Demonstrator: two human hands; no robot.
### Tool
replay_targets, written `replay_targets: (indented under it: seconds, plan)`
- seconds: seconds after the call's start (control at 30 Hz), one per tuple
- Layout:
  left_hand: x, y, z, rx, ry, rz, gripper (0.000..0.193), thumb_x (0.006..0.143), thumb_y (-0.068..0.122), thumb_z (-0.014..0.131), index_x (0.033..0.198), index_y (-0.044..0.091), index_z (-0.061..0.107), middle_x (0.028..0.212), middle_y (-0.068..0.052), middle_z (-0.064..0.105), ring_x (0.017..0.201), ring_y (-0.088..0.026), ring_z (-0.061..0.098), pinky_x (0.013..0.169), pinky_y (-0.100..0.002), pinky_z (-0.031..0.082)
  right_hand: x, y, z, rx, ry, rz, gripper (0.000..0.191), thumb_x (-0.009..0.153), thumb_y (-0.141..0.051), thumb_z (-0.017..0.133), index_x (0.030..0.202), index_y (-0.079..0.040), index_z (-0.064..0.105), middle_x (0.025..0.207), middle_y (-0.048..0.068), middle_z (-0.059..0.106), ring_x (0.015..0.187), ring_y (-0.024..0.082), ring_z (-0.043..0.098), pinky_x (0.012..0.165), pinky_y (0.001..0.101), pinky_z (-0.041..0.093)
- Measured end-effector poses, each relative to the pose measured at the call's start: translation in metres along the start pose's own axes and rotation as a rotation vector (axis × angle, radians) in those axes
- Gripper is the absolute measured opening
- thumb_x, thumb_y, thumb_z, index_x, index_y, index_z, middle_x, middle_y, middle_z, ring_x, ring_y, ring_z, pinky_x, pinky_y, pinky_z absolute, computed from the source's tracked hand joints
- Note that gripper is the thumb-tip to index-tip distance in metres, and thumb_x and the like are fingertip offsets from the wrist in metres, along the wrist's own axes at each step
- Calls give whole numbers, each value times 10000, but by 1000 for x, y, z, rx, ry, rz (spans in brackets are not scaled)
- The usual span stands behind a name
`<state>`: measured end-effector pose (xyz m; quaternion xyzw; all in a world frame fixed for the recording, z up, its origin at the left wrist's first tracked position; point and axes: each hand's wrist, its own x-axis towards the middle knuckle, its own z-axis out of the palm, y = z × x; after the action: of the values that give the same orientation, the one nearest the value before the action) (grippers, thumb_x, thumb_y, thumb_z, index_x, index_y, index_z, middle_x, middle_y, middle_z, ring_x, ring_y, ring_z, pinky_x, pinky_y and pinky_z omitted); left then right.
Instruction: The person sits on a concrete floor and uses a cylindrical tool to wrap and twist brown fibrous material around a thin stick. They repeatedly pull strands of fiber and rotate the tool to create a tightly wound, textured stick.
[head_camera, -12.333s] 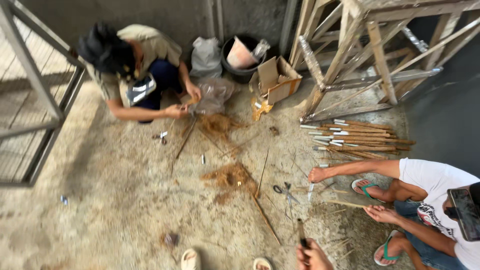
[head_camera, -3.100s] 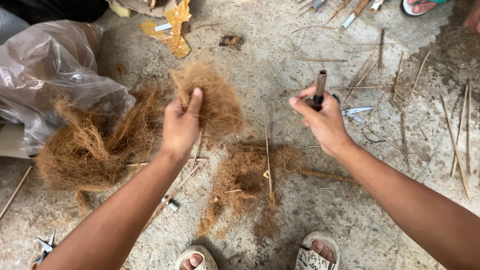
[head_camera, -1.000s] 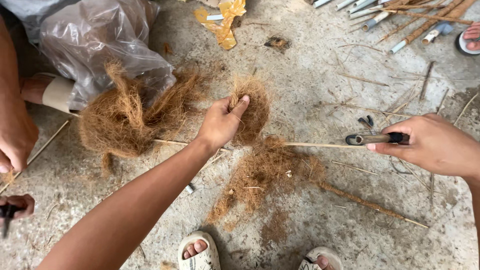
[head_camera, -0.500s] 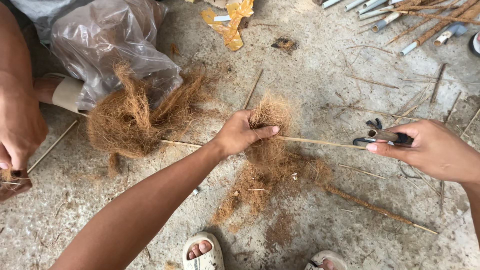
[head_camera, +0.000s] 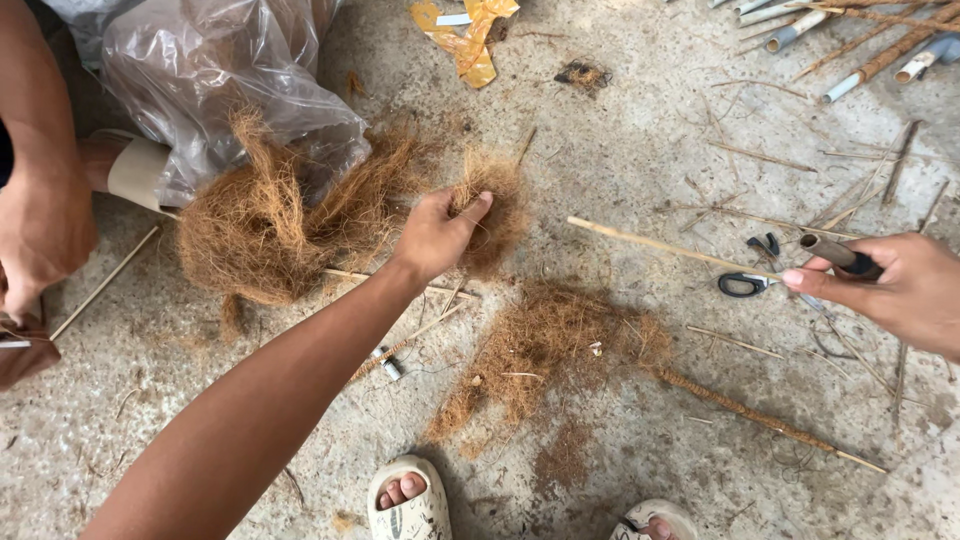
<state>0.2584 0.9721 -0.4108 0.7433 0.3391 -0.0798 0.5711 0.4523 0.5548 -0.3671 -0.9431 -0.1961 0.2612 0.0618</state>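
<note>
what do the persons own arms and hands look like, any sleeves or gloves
Both are bare. The left hand has no glove, ring or watch, and its forearm is uncovered to the frame edge, no sleeve showing. The right hand is also ungloved, with a bare wrist and no jewellery visible.

We look down on a rough, grey concrete floor (head_camera: 640, 120), stained and dusty, strewn with thin dry stalks and fibre scraps. Even daylight falls across it, with soft shadows. We see no walls, windows or furniture from here.
</note>
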Motion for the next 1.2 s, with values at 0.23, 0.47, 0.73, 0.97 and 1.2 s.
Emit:
replay_targets:
  seconds: [0.23, 0.47, 0.73, 0.97, 1.2]
  plan:
    - [-2, 6, 14, -2, -57, -29, 857, 934, 528, 586, 1523, -21, 291, 1548, -264, 394, 1431, -338, 435, 1162, -446, 387, 6, -32, 13, -27, 72, -173, 394, 870, -493, 697, 940, -115, 785, 503, 24, 560, 349, 155, 444, 408, 380, 333]
    - [-3, 10, 8, 33, -19, 14, 859, 943, 552, 552, 1529, -16, 287, 1588, -233, 331, 1478, -342, 358, 1194, -472, 310, -8, -59, -14, -357, -268, -42, 371, 903, -519, 639, 1045, -217, 802, 524, 16, 555, 424, 150, 421, 473, 343, 377]
    - [-6, 16, 8, 3, -20, -53, 855, 938, 556, 527, 1548, 17, 265, 1594, -217, 332, 1472, -331, 371, 1196, -471, 306, 0, -56, 16, -303, -162, -20, 385, 908, -480, 659, 929, -107, 750, 568, 62, 590, 425, 153, 490, 480, 340, 366]
    - [-10, 21, 7, -4, -34, -23, 890, 936, 583, 524, 1556, 13, 236, 1599, -205, 337, 1489, -311, 356, 1217, -459, 281, -5, -41, 0, -17, -131, -98, 287, 937, -421, 708, 1065, -167, 752, 606, 75, 555, 415, 167, 417, 417, 326, 329]
    - [-22, 29, 12, -260, -179, -29, 780, 936, 587, 494, 1454, 12, 392, 1455, -210, 553, 1381, -316, 532, 1162, -462, 365, -9, -72, 41, 1261, 8, -112, 158, 917, -83, 732, 949, 19, 615, 793, 25, 548, 574, 95, 404, 475, 205, 337]
